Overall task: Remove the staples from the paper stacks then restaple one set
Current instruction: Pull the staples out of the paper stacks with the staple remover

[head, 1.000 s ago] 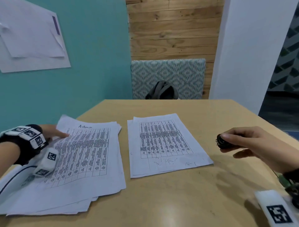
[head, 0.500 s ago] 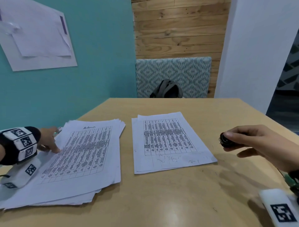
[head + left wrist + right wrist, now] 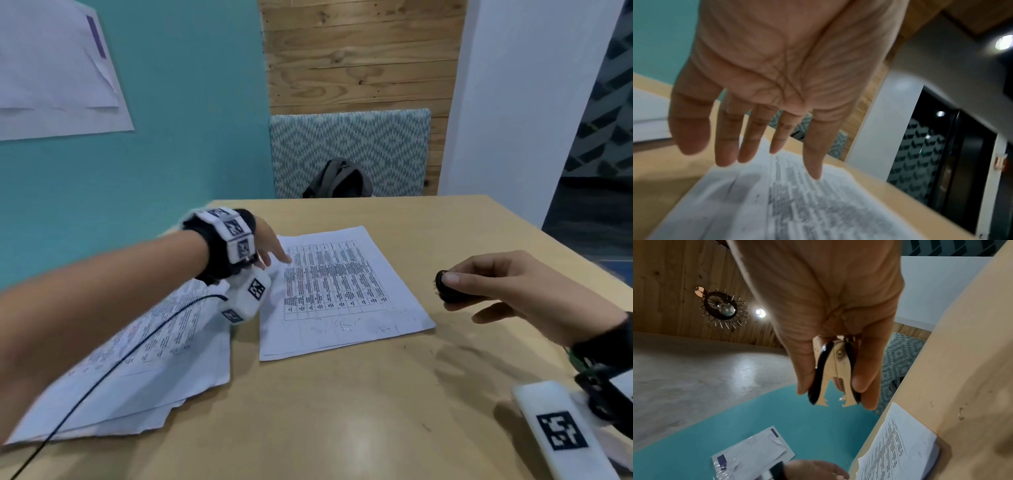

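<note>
My right hand (image 3: 520,291) pinches the staple remover (image 3: 835,374), thumb and fingers squeezing it. My left hand (image 3: 777,78) spreads flat over the right paper stack (image 3: 339,291), holding nothing.

two paper stacks (image 3: 342,291) side by side on table (image 3: 342,428), backpack (image 3: 339,180) behind table's far edge

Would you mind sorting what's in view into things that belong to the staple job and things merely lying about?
Belongs to the job:
- staple remover, held in the right hand
- right paper stack, with the left hand over it
- left paper stack

Lying about:
- backpack
- wall poster
</note>
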Demonstrator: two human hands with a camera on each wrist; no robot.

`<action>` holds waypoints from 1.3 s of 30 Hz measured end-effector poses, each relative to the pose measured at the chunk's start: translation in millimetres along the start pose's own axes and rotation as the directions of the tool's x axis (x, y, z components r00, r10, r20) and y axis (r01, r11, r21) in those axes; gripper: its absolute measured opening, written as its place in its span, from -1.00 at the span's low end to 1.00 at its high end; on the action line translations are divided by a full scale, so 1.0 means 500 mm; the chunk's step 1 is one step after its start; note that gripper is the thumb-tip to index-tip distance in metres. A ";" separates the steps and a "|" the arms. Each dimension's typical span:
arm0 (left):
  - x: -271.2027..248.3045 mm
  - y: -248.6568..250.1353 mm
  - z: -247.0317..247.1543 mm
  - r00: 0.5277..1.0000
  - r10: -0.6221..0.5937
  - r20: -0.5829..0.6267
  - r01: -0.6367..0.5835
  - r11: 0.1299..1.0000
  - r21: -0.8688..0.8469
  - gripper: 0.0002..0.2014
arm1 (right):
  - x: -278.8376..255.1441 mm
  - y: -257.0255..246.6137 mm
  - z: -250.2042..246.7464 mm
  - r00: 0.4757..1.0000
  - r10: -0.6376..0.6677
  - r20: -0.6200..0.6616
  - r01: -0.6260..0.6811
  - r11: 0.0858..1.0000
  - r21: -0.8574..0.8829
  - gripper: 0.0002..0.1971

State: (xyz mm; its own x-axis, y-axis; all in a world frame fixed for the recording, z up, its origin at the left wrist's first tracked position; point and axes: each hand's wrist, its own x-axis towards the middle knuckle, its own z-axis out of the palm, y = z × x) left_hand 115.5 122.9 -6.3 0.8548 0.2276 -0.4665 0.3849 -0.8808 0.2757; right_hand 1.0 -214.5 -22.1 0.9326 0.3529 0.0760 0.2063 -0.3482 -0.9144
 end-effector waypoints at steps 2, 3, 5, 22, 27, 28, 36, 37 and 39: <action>0.018 0.029 0.021 0.998 -0.039 -0.056 0.049 0.979 0.199 -0.32 | 0.004 0.003 0.001 1.000 0.020 -0.003 -0.020 1.000 0.018 -0.41; 0.022 0.039 0.029 0.995 -0.034 -0.096 0.060 0.958 0.282 -0.30 | 0.006 0.005 0.001 1.000 0.022 -0.003 -0.022 0.999 0.024 -0.43; 0.022 0.058 0.043 0.994 -0.054 -0.094 0.084 0.931 0.354 -0.28 | 0.008 0.008 -0.001 1.000 0.030 -0.008 -0.030 0.999 0.033 -0.54; 0.068 0.110 0.078 0.995 0.060 -0.083 -0.030 0.945 0.325 -0.15 | 0.015 0.023 -0.009 0.998 0.063 -0.032 -0.061 0.997 0.035 -0.56; 0.084 0.122 0.068 1.000 -0.005 0.000 0.005 0.986 0.164 -0.53 | 0.017 0.027 -0.010 0.995 0.079 -0.052 -0.077 0.996 0.041 -0.54; 0.079 0.124 0.068 1.000 -0.012 0.015 0.010 0.990 0.140 -0.56 | 0.018 0.028 -0.011 0.996 0.080 -0.049 -0.078 0.996 0.042 -0.54; 0.101 0.082 0.063 0.997 0.071 0.029 -0.058 0.947 -0.316 -0.72 | 0.026 0.041 -0.020 0.996 0.083 -0.045 -0.080 0.995 0.067 -0.51; 0.101 0.076 0.063 0.994 0.106 -0.023 -0.107 0.917 -0.385 -0.73 | 0.026 0.042 -0.022 0.996 0.076 -0.046 -0.073 0.995 0.074 -0.42; 0.088 0.065 0.065 0.969 0.192 -0.155 -0.245 0.821 -0.516 -0.79 | 0.029 0.045 -0.028 0.996 0.080 -0.048 -0.075 0.992 0.106 -0.29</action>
State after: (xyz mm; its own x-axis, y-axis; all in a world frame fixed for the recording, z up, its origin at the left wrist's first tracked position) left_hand 154.4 90.6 -45.4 0.9562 0.1159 -0.2690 0.2861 -0.5649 0.7740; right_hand 23.4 -229.5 -35.9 0.9591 0.2821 0.0214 0.1034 -0.2791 -0.9547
